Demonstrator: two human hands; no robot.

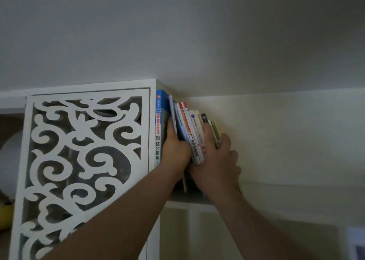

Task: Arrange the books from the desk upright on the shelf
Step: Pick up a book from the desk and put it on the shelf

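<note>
1. Up on the shelf (189,201), a row of books (189,133) is already standing, leaning right.
2. The left hand (174,151) is gripping the left volumes; the right hand (219,161) is clasping the right ones.
3. Straightening is looking unfinished; the desk is out of view.

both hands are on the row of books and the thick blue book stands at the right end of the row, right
Not quite. The head view shows both hands, left and right, on the row of books, but the thick blue book stands at the left end, against the fretwork panel.
</note>
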